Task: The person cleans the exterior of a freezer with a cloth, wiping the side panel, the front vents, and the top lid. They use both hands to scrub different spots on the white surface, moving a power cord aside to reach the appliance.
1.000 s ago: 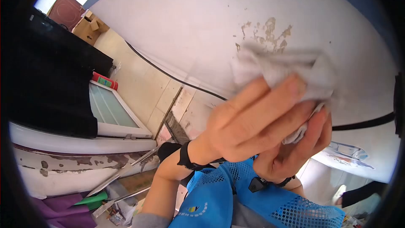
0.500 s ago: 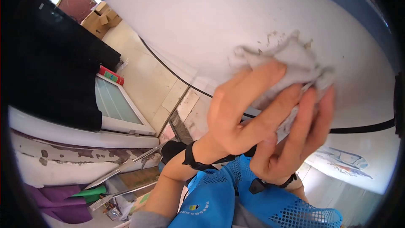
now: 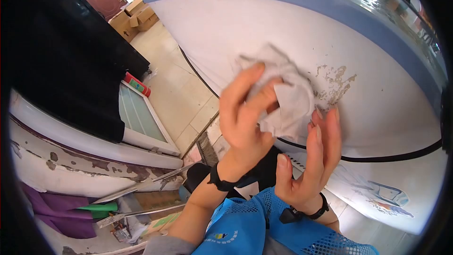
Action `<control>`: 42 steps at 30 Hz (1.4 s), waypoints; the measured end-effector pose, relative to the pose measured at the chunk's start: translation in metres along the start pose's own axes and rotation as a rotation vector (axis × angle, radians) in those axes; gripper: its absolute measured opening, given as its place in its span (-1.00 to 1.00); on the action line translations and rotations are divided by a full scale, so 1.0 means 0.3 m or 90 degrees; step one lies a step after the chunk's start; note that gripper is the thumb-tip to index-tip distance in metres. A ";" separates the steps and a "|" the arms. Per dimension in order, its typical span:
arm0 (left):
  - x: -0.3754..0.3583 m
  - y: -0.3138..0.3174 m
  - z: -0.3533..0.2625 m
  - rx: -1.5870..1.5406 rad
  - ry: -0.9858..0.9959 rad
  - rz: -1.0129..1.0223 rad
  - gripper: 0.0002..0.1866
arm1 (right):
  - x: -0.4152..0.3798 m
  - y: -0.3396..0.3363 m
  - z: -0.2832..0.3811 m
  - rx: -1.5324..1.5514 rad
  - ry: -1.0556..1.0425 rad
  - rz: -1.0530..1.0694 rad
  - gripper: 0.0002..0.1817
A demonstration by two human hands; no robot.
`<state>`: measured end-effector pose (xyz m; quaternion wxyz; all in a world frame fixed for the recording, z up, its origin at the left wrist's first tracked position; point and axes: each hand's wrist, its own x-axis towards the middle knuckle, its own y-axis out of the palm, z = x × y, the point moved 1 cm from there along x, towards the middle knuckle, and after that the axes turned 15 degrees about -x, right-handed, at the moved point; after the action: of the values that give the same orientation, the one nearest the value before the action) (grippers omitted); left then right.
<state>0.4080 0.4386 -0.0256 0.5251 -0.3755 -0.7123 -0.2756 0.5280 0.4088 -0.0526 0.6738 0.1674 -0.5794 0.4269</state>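
A crumpled pale cloth (image 3: 295,101) is gripped between the thumb and fingers of my left hand (image 3: 245,113), in front of the white side panel (image 3: 226,23) of a large blue-rimmed cabinet. To the right of the cloth, my right hand (image 3: 314,160) has its fingers apart and raised, with nothing in it. Its fingertips are close to the cloth's lower right edge. Brownish stains or flaked patches (image 3: 337,82) show on the panel just above my right hand.
A black panel (image 3: 61,66) stands at the left, with a red can (image 3: 137,84) and a framed glass pane (image 3: 141,113) beside it. Cardboard boxes (image 3: 141,16) lie at the back. Purple fabric (image 3: 61,210) and metal strips are at the lower left.
Both hands were together on the cloth against the stained patch. My left hand has drawn the cloth leftwards, my right hand has let go, and the stains are more exposed.
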 end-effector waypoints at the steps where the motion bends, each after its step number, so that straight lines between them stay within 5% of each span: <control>1: -0.038 -0.009 -0.009 0.001 0.001 0.000 -0.68 | 0.002 -0.004 0.001 -0.004 0.006 0.015 -0.55; 3: -0.102 -0.011 -0.023 0.071 0.033 0.154 -0.64 | 0.013 -0.014 0.005 -0.007 0.013 0.030 -0.58; 6: -0.075 -0.024 0.013 0.059 0.087 0.167 -0.63 | 0.011 -0.022 0.020 -0.083 -0.002 0.086 -0.57; 9: 0.063 -0.009 0.094 0.003 0.051 -0.047 -0.64 | -0.038 -0.015 0.022 0.013 0.065 0.047 -0.63; 11: 0.049 -0.014 0.101 -0.075 -0.031 -0.145 -0.62 | -0.086 -0.024 0.008 0.116 -0.016 -0.189 -0.74; 14: 0.019 -0.080 0.069 0.137 0.062 0.178 -0.59 | -0.111 -0.047 0.002 0.117 0.013 -0.240 -0.86; 15: -0.013 -0.091 0.078 0.142 0.053 0.173 -0.59 | -0.137 -0.055 -0.020 0.111 -0.001 -0.253 -0.87; 17: -0.117 -0.135 0.144 -0.091 -0.215 -0.132 -0.73 | -0.180 -0.074 -0.052 0.094 -0.024 -0.234 -0.91; 18: -0.157 -0.162 0.170 -0.085 -0.219 -0.136 -0.73 | -0.198 -0.085 -0.057 0.077 -0.053 -0.220 -0.90; 20: -0.255 -0.258 0.242 -0.061 -0.346 -0.423 -0.86 | -0.229 -0.099 -0.075 0.062 -0.084 -0.202 -0.90; 24: -0.600 -0.308 0.423 -0.118 -0.736 -0.344 -0.84 | -0.261 -0.047 -0.081 0.120 -0.096 0.080 -0.79; 26: -0.701 -0.216 0.456 -0.108 -0.832 -0.305 -0.80 | -0.278 0.030 -0.067 0.128 -0.107 0.177 -0.74; 28: -0.746 -0.129 0.445 -0.121 -0.658 -0.320 -0.69 | -0.303 0.128 -0.058 0.115 -0.147 0.203 -0.68; 29: -0.771 -0.149 0.442 -0.118 -0.664 -0.329 -0.69 | -0.311 0.163 -0.055 0.119 -0.150 0.213 -0.68; 31: -0.777 -0.186 0.401 -0.184 -0.771 -0.110 -0.60 | -0.342 0.248 -0.047 0.131 -0.145 0.293 -0.67; 33: -0.720 -0.232 0.310 -0.300 -0.871 -0.166 -0.62 | -0.376 0.333 -0.049 0.157 -0.158 0.338 -0.67; 36: -0.689 -0.339 0.218 -0.193 -0.873 -0.158 -0.67 | -0.386 0.467 0.011 0.162 -0.149 0.418 -0.66; 38: -0.670 -0.385 0.172 -0.231 -0.986 -0.479 -0.68 | -0.394 0.537 0.064 0.153 -0.131 0.495 -0.61; 42: -0.709 -0.472 0.161 -0.160 -0.992 -0.490 -0.54 | -0.369 0.657 0.189 0.225 -0.082 0.700 -0.56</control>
<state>0.3006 0.3442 -0.2428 -0.2853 -0.2459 -0.9097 -0.1752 0.3440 0.4400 -0.1924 0.2785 -0.0226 -0.5409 0.7933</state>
